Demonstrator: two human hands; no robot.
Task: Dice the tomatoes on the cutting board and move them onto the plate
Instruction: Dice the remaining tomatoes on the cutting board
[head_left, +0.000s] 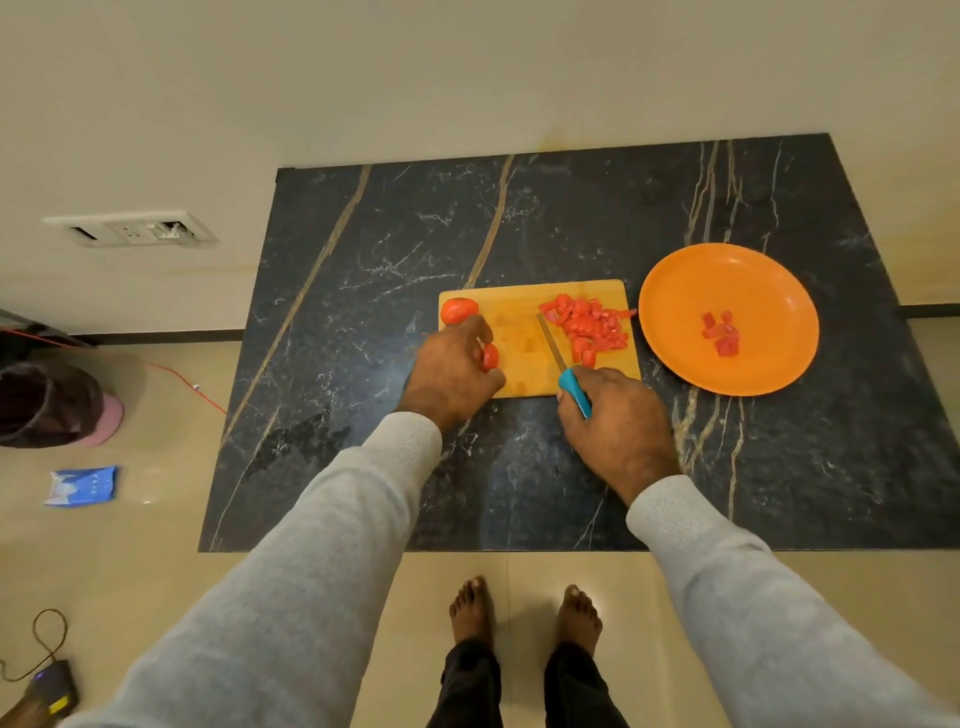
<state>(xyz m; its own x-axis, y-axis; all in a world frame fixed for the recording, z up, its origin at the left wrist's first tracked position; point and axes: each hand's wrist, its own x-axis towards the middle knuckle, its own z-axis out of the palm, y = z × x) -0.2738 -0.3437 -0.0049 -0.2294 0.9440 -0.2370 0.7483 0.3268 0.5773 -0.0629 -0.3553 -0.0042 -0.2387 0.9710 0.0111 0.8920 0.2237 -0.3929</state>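
Pinching a tomato piece (490, 357) in its grip near the board's (519, 371) left edge, the left hand (449, 379) faces the right hand (618, 421), its grip round the knife (551, 344) beside the diced pile (587, 327), the mostly bare plate (675, 291) just beside the right edge.

Knife handle (574, 397) mostly hidden in right hand (618, 421); tomato piece (490, 357) partly behind left fingers (475, 330).

I read no text, label, brand or number. The blue packet (80, 485) on the floor (156, 545), at the lower left of the frame, bears pale marks too small to decipher.
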